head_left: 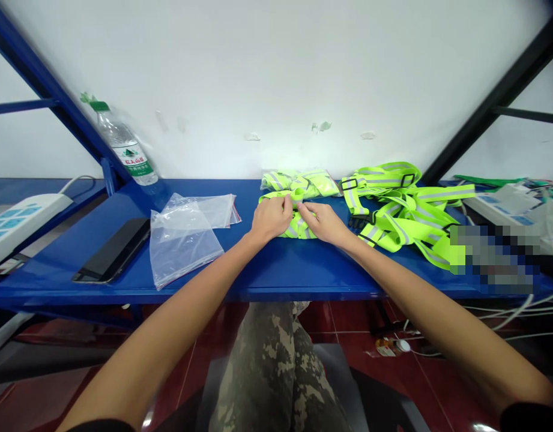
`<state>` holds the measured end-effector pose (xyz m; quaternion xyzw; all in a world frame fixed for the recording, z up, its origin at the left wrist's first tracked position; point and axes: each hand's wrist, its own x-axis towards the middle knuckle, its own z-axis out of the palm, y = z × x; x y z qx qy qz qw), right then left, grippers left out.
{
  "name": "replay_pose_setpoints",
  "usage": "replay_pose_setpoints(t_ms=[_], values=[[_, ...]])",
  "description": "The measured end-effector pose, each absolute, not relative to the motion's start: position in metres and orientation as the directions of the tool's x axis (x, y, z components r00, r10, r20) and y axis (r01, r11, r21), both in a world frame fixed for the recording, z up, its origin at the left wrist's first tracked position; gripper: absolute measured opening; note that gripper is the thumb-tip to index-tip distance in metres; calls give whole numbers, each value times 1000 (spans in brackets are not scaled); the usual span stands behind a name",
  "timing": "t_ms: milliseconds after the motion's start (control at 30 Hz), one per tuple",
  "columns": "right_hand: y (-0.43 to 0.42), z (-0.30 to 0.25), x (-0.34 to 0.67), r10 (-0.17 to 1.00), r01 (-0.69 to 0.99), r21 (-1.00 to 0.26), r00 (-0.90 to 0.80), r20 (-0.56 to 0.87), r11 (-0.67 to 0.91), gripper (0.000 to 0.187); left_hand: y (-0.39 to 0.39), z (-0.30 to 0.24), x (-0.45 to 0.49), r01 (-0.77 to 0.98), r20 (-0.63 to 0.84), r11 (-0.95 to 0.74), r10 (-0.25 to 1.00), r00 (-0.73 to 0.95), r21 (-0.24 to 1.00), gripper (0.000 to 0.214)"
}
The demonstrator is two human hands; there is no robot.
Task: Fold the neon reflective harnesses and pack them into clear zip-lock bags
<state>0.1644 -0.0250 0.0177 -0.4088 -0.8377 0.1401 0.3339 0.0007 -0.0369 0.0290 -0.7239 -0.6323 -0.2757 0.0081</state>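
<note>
A folded neon-yellow reflective strap vest (295, 228) lies on the blue shelf (276, 270) in front of me. My left hand (271, 217) has its fingers closed on the vest's upper left fold. My right hand (323, 222) pinches the vest's right side, knuckles up. Just behind the hands sits a bagged vest (303, 181) in clear plastic. A loose heap of more neon vests (402, 207) with black buckles spreads to the right.
Clear plastic bags (186, 234) lie left of my hands, with a black phone (114, 251) further left. A water bottle (125, 147) leans against the blue frame. White power strips (19, 222) sit at the far left and at the far right (505, 204). Cables hang at right.
</note>
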Motion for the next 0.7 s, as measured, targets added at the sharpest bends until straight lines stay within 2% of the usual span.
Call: replay_pose_setpoints(t_ms=[233, 400, 533, 633, 700], values=[[-24, 19, 163, 797, 578, -549, -412, 442, 604, 68, -46, 22, 6, 965, 446, -148, 894, 39, 214, 53], [-19, 14, 165, 793, 657, -457, -407, 454, 599, 69, -51, 18, 8, 957, 517, -251, 844, 142, 148, 43], [-17, 8, 164, 730, 711, -305, -421, 538, 634, 64, -44, 18, 6, 920, 457, -246, 885, 85, 306, 32], [-21, 5, 164, 616, 681, -218, -418, 668, 699, 51, -36, 16, 2, 845, 374, -260, 924, 77, 468, 27], [-26, 4, 166, 559, 660, -167, -445, 699, 733, 42, -31, 13, 0, 795, 350, -263, 934, 68, 547, 23]])
